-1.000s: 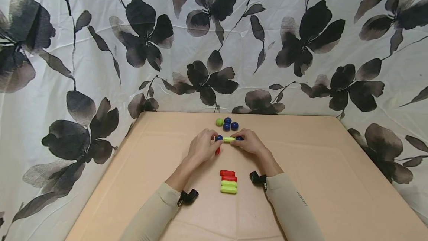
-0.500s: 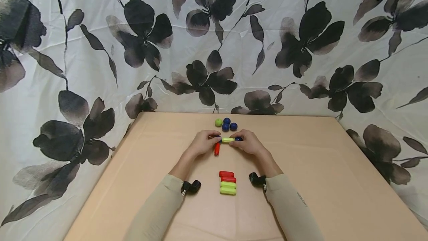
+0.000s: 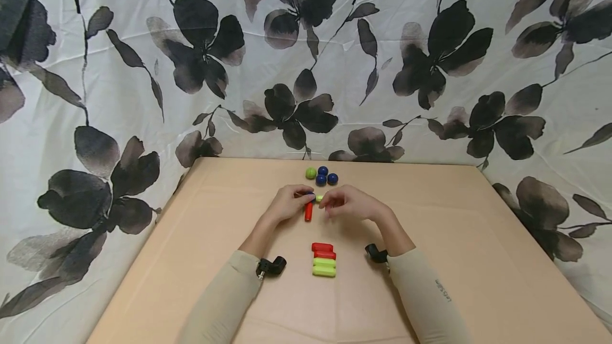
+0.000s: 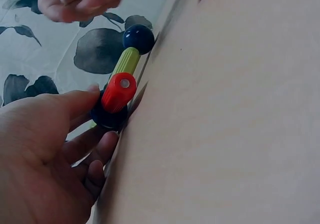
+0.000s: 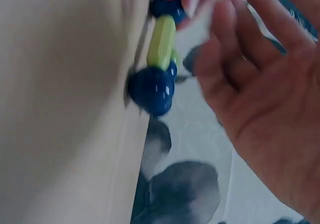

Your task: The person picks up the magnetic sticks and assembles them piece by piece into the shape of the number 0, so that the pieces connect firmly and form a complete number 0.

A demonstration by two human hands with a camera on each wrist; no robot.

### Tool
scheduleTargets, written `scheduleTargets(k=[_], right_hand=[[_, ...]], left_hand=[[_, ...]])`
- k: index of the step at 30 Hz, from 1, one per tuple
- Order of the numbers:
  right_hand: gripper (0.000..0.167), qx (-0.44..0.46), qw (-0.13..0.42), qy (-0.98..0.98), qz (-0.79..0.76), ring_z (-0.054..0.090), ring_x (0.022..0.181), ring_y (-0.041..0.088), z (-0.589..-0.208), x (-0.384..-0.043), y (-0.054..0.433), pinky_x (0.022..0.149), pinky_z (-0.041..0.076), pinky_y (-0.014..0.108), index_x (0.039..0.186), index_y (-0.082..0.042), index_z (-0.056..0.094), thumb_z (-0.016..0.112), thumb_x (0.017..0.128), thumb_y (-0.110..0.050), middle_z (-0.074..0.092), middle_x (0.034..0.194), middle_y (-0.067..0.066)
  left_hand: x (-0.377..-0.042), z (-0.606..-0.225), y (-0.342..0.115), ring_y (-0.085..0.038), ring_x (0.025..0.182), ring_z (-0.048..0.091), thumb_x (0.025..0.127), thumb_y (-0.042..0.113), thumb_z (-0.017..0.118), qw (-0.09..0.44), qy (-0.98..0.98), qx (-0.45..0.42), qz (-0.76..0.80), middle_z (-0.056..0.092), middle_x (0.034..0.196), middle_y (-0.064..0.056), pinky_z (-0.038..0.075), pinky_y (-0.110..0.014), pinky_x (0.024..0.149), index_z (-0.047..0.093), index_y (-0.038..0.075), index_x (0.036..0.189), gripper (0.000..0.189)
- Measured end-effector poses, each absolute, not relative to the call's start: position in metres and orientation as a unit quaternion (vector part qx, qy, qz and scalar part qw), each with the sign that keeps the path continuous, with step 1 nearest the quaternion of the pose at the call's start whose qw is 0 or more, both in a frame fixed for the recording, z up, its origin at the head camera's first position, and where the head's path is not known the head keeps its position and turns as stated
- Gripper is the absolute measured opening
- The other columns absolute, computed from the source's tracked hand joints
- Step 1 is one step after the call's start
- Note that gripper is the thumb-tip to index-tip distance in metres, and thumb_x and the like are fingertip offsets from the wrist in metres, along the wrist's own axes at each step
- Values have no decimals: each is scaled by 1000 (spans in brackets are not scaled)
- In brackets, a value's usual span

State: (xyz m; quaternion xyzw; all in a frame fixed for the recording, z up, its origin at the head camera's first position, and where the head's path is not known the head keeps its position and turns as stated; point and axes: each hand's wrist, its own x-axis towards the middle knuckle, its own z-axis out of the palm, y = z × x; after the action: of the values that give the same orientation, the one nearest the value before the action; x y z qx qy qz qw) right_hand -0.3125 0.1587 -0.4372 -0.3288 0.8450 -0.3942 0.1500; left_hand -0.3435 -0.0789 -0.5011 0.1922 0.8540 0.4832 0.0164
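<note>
My left hand (image 3: 287, 203) pinches a dark blue ball (image 4: 107, 118) between thumb and fingers. A red rod (image 3: 308, 212) sticks out from that ball toward the near side. From the same ball a lime-green ridged rod (image 4: 126, 62) runs to the right, with a second blue ball (image 4: 138, 39) at its other end. My right hand (image 3: 351, 203) hovers beside this joined piece, apart from it, its fingers loosely bent around nothing. In the head view it hides most of the green rod and the second ball; the right wrist view shows both.
Behind the hands lie a green ball (image 3: 311, 173) and several blue balls (image 3: 321, 180) in a cluster. Nearer, red rods (image 3: 322, 247) and green rods (image 3: 324, 263) lie stacked in a row on the tan table (image 3: 430, 259). A floral curtain (image 3: 363, 68) hangs behind.
My right hand has let go of the blue ball at the green rod's right end and lifted off. The left hand keeps its hold; the red rod shows more than a second ago.
</note>
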Motion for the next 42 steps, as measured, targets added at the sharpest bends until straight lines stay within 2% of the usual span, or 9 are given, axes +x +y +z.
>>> scheduleTargets(k=[3, 6, 9, 17, 23, 29, 36, 42], right_hand=[[18, -353, 241, 841, -332, 66, 81, 14, -438, -304, 148, 78, 54, 27, 110, -6, 76, 77, 93, -11, 74, 92, 4], [11, -339, 281, 855, -276, 63, 78, 11, -441, -297, 136, 75, 52, 28, 100, -14, 78, 81, 90, -18, 72, 86, -5], [9, -317, 298, 867, -243, 61, 76, 12, -443, -291, 126, 74, 51, 29, 94, -16, 77, 84, 89, -21, 70, 82, -7], [7, -287, 283, 894, -195, 59, 73, 13, -443, -288, 119, 72, 50, 29, 88, -17, 74, 81, 91, -18, 68, 79, -5], [9, -239, 259, 915, -196, 60, 67, 15, -442, -290, 128, 63, 50, 30, 88, -20, 71, 80, 90, -19, 66, 79, -3], [10, -227, 252, 919, -202, 60, 66, 15, -438, -291, 131, 62, 50, 29, 88, -19, 70, 79, 91, -16, 66, 79, -1], [12, -211, 260, 920, -202, 59, 67, 15, -438, -292, 131, 62, 49, 28, 90, -17, 68, 79, 88, -13, 65, 80, 0], [20, -222, 253, 924, -182, 57, 66, 14, -441, -293, 135, 60, 47, 28, 87, -18, 69, 89, 83, -21, 63, 77, -2]], left_hand=[[-343, -502, -79, -19, 102, 68, 102, 26, 69, 19, 852, 188, 488, 76, 112, -2, 54, -41, 96, 74, 9, 127, 31], [-342, -504, -79, -18, 100, 68, 102, 27, 69, 22, 850, 184, 493, 76, 111, -2, 54, -40, 94, 74, 10, 127, 31], [-341, -505, -79, -17, 98, 68, 102, 28, 70, 21, 849, 178, 497, 76, 109, -2, 54, -39, 93, 74, 10, 126, 31], [-339, -507, -77, -18, 100, 67, 102, 29, 69, 24, 850, 172, 497, 75, 112, -2, 54, -39, 94, 73, 10, 129, 33], [-338, -505, -75, -20, 104, 67, 103, 29, 68, 26, 852, 168, 496, 75, 116, -4, 54, -41, 96, 71, 9, 132, 35], [-338, -503, -74, -23, 107, 68, 103, 29, 68, 20, 849, 158, 503, 73, 120, -9, 55, -43, 95, 64, 8, 139, 42], [-337, -504, -73, -17, 95, 67, 101, 27, 70, 3, 847, 159, 507, 75, 107, -2, 53, -35, 87, 72, 10, 122, 27], [-335, -504, -74, -18, 99, 65, 101, 30, 70, 1, 853, 154, 498, 75, 108, 0, 53, -38, 93, 75, 11, 124, 30]])
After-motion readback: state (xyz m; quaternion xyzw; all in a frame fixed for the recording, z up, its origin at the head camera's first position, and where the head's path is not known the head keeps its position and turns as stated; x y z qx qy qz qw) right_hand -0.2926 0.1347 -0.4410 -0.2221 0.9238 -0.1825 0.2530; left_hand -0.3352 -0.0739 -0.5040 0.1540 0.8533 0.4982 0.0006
